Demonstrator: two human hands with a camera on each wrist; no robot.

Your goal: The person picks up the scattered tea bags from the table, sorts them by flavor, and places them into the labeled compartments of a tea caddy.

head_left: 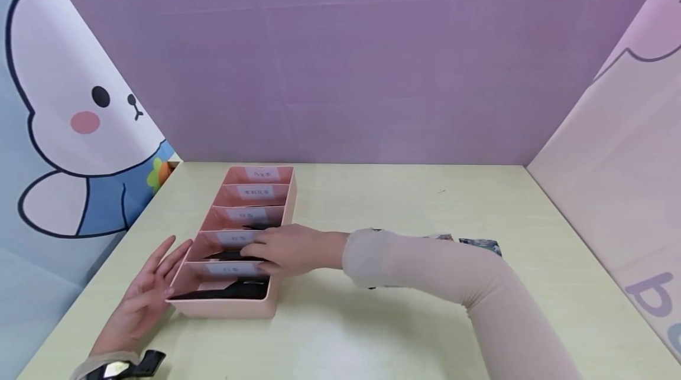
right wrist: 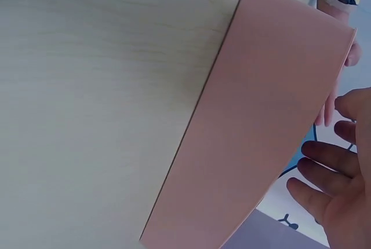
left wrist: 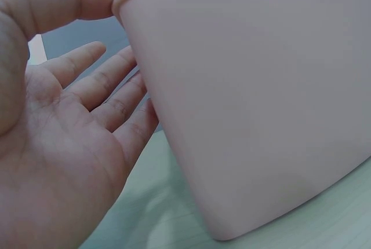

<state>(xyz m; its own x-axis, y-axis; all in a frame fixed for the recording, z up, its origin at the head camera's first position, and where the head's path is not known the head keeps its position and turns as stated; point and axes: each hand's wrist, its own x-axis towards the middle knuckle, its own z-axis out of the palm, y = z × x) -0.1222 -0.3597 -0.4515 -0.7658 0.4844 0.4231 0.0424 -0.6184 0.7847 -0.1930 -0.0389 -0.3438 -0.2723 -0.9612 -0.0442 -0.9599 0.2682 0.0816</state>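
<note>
A long pink divided box (head_left: pixel 222 309) stands on the table, its row of compartments running away from me. Paper labels with writing mark the compartments. Black packets lie in the front compartment (head_left: pixel 247 291) and in the second one (head_left: pixel 226 256). My left hand (head_left: pixel 142 300) is at the box's near left corner; in the left wrist view its thumb touches the rim and the straight fingers lie along the side. My right hand (head_left: pixel 295 250) reaches over the right wall above the second compartment. In the right wrist view its fingers (right wrist: pixel 327 156) are loosely bent, with nothing visible between them.
Partly hidden behind my right forearm, patterned packets (head_left: pixel 481 246) lie on the table (head_left: pixel 393 197). A purple backdrop (head_left: pixel 340 72) closes off the far edge, with printed cloth panels on both sides.
</note>
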